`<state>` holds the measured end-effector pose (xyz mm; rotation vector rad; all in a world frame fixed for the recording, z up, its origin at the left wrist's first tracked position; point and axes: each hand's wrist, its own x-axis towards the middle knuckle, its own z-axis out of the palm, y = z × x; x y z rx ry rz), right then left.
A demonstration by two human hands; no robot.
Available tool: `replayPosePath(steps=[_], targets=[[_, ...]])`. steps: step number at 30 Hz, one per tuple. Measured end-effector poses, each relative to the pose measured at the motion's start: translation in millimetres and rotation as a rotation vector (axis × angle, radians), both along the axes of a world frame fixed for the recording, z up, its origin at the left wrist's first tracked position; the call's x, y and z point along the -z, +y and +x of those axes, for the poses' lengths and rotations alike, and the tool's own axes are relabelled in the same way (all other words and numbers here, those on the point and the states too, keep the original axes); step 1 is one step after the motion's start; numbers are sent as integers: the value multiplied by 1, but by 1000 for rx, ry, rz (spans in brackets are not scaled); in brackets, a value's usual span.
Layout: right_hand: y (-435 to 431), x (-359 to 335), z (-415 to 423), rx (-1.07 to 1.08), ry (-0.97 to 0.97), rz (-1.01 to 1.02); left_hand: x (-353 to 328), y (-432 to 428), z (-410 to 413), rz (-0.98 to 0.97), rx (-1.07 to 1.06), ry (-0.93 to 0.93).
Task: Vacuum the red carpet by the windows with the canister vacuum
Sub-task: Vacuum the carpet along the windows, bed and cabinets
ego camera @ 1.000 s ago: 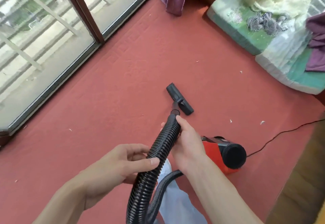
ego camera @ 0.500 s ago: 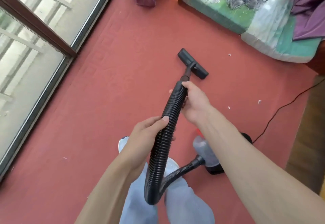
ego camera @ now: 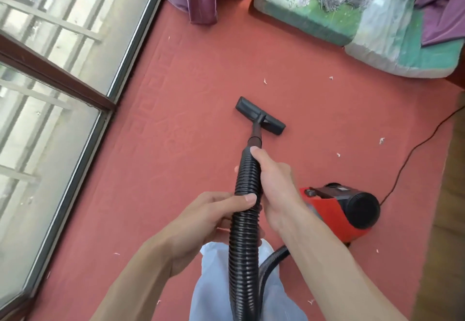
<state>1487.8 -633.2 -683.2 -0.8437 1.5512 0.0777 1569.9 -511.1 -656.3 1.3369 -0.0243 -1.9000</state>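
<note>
The right hand (ego camera: 276,182) is drawing back from its reach of half a second ago, pulling the nozzle (ego camera: 260,115) toward the person. One stroke is ending, with scraps (ego camera: 382,140) still lying to the right. Both hands' fingers (ego camera: 247,198) are grasping the ribbed black hose (ego camera: 245,232), the left hand (ego camera: 208,217) lower. The nozzle is lying flat on the red carpet (ego camera: 176,169).

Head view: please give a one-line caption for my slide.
The left hand and right hand grip the hose, nozzle on the red carpet by the window, canister at right.
</note>
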Motion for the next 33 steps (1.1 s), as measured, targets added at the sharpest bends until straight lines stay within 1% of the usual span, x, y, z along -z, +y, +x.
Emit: replayPosePath(steps=[3, 6, 9, 11, 14, 17, 19, 21, 25, 29, 33], targets=[[-9, 4, -3, 96, -75, 31, 4, -12, -5, 45, -1, -41], [-26, 28, -4, 209, -190, 106, 14, -26, -17, 92, -104, -57], [-49, 54, -6, 264, -248, 148, 31, -39, -32, 155, -224, -73], [-67, 66, -8, 258, -255, 121, 41, -47, -41, 194, -228, -151], [-89, 79, -11, 237, -214, 43, 47, -56, -50, 212, -245, -238], [-110, 77, -22, 319, -160, -25, 40, -71, -58, 181, -200, -284], [-122, 62, -32, 436, -161, -53, 28, -83, -61, 113, -126, -246], [-132, 35, -44, 562, -159, -67, 14, -93, -61, 13, -38, -145], [-131, -19, -69, 723, -170, 39, -7, -110, -58, -124, 87, 11], [-117, -42, -91, 855, -161, 118, -17, -127, -63, -152, 135, 129], [-112, -40, -111, 998, -93, 91, -19, -141, -77, -126, 270, 130]])
